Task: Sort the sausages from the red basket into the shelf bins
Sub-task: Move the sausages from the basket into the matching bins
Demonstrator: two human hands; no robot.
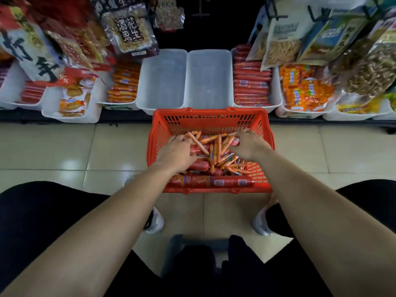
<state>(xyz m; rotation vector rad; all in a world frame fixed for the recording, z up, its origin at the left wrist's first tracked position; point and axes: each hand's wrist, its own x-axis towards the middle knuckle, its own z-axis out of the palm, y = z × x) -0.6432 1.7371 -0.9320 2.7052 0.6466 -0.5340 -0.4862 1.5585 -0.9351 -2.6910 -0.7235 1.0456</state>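
The fingers (186,140) of the left hand (175,150) bend down into the pile of thin orange sausages (218,146). The fingers (241,135) of the right hand (248,144) bend down into it too. Both hands touch the sticks, but I cannot tell if either hand is pinching one. There are too many thin sticks between the two hands to count. A few fat red sausages (198,165) lie under the left fingers and closer to the person. Long red sausages (214,181) lie behind the hands, along the near wall. All of them are inside one red basket (212,111). Its side walls are just outside each hand, and there is open room past the fingertips up to the far wall. Beyond that far edge stand two empty clear bins (162,82) side by side. Left of them is one bin of orange sausages (124,84). Right of them is one bin of red sausages (250,82). The tiled floor (85,146) is open on both sides of the basket.
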